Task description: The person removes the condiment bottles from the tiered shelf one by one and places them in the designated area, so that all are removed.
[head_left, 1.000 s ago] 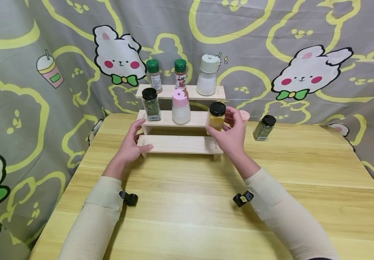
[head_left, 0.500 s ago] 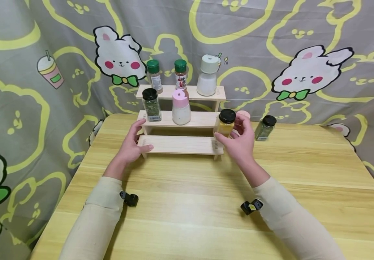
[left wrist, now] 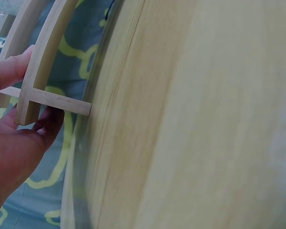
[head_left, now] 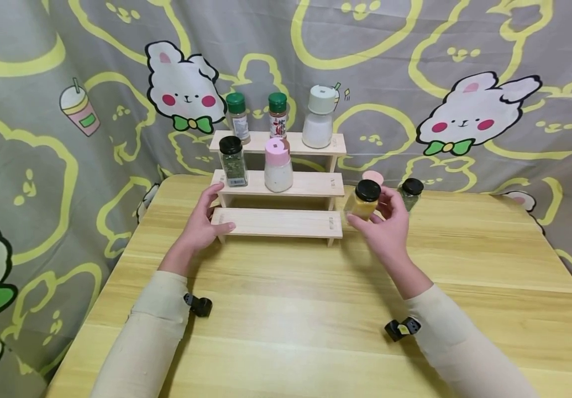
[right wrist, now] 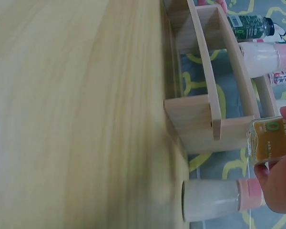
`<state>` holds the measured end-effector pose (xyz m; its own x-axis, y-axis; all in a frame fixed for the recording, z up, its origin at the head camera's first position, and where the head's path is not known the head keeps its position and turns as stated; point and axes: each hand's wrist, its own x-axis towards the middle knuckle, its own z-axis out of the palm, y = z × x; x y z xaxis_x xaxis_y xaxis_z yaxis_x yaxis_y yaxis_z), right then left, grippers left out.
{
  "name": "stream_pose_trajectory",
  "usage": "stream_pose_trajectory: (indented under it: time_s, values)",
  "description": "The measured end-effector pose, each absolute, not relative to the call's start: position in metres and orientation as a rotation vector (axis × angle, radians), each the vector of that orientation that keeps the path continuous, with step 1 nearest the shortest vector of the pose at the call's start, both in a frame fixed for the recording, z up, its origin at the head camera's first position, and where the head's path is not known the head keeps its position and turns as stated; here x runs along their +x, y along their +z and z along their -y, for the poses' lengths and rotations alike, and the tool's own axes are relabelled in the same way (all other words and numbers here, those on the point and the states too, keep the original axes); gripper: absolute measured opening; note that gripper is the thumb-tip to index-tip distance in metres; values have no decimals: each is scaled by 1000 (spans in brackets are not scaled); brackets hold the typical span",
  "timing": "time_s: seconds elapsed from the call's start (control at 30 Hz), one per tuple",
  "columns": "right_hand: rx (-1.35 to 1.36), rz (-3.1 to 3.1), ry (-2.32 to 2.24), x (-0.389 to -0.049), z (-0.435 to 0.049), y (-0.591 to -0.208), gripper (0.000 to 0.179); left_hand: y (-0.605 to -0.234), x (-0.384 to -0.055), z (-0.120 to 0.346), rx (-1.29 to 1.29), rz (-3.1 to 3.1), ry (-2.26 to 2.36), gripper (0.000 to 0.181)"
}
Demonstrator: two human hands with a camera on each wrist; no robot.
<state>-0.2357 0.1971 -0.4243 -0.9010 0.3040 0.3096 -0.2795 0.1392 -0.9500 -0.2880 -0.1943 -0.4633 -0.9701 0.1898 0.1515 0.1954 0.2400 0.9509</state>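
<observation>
My right hand [head_left: 385, 225] grips a square glass spice jar [head_left: 363, 202] with a black lid and yellow-orange powder, to the right of the wooden step rack [head_left: 276, 223]. Printing shows on that jar in the right wrist view. At the rack's left end, my left hand [head_left: 201, 220] holds the lowest step, thumb on top; the left wrist view shows its fingers [left wrist: 51, 125] around the step's end. On the middle step stand a black-lidded jar of green herbs [head_left: 234, 163] and a pink-capped shaker [head_left: 278, 168]. The lowest step carries nothing.
Two green-capped bottles, one at the left [head_left: 239, 121], and a white-capped shaker [head_left: 318, 121] stand on the top step. Behind my right hand are a pink-capped shaker [right wrist: 212, 200] and another black-lidded herb jar [head_left: 410, 193] on the table [head_left: 286, 320]. A patterned curtain [head_left: 380, 55] hangs behind.
My right hand has carried the yellow spice jar from over the middle step's right end rightward and toward me, off the rack. My left hand stays on the rack.
</observation>
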Motion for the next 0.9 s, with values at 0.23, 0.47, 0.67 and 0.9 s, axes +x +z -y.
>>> stream_pose_trajectory:
  time_s: [0.23, 0.47, 0.67, 0.9]
  values:
    - [-81, 1997, 1798, -230, -211, -430, 70, -464, -289, 194, -378, 2465, -1896, 96]
    - [-113, 2002, 1795, -225, -227, -435, 70, -464, -288, 194, -387, 2464, -1891, 96]
    - [-132, 2000, 1784, -224, -242, -439, 72, -464, -288, 194, -389, 2459, -1900, 96]
    - [-168, 2014, 1767, -226, -260, -443, 73, -464, -288, 194, -376, 2464, -1896, 96]
